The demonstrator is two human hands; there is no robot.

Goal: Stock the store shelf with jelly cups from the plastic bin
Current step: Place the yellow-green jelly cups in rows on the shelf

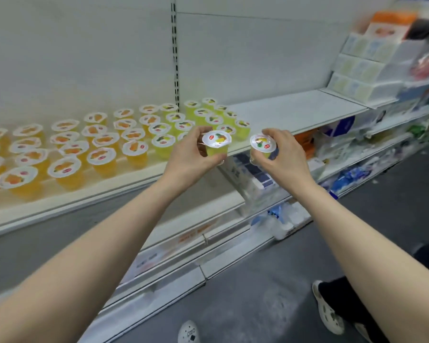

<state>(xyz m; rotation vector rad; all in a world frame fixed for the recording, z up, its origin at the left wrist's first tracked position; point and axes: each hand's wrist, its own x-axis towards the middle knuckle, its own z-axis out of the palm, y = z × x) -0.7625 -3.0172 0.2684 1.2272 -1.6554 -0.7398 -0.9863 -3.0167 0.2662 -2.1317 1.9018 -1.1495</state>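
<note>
Two grips (191,154) (285,154), two held jelly cups (216,141) (263,143), about thirty-five shelved cups (101,155)

The shelf (295,112) lies bare from the right edge of the yellow jelly cups (203,115) to the stacked white boxes (362,63) at the far right, with open air above it. Left of that stretch, the yellow cups and then the orange jelly cups (67,167) stand close-packed, with only narrow gaps between lids. The left hand (191,154), gripping a jelly cup (216,139), and the right hand (285,154), gripping a second jelly cup (263,144), hang in open air before the shelf's front edge.
</note>
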